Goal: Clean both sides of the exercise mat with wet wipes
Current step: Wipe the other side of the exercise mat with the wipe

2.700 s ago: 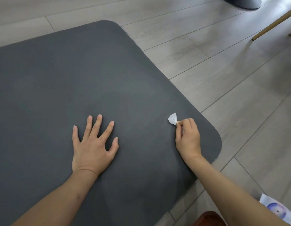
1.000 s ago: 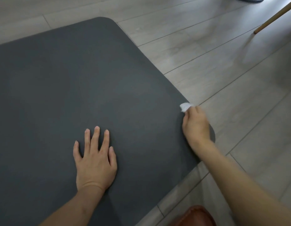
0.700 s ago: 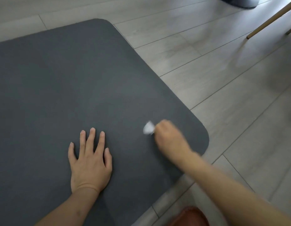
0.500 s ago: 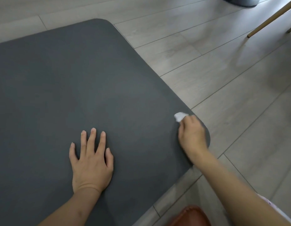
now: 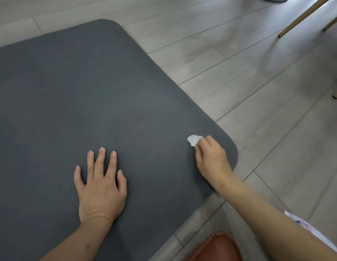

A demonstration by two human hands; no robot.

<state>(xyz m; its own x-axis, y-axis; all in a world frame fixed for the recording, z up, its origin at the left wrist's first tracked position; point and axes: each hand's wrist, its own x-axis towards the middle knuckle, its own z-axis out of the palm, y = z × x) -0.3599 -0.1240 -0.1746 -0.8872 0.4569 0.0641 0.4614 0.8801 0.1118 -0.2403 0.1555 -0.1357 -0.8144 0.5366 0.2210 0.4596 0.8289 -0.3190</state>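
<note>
Compared with half a second ago, the right hand (image 5: 211,159) has moved a little toward the left, away from the right border of the exercise mat (image 5: 88,91), and the wet wipe (image 5: 194,139) now lies fully over the dark surface instead of at the edge. The left hand (image 5: 100,185) has stayed at almost the same place.

The exercise mat is dark grey with rounded corners and lies flat on the floor (image 5: 258,91), which is made of light grey wooden planks. The mat fills most of the left part of the view. The wet wipe is small, white and crumpled. The fingers of the right hand are curled and pinch it at their tips, and the wipe touches the mat near the right rounded corner. The left hand lies flat on the mat with the palm down. Its fingers are straight and slightly spread, the thumb to the right side.

On the floor at the lower edge there is a brown leather-like object (image 5: 216,247), just beside the mat. Under the right forearm a white printed packet (image 5: 303,226) is partly visible. At the upper right stand thin wooden legs of furniture (image 5: 303,16).
</note>
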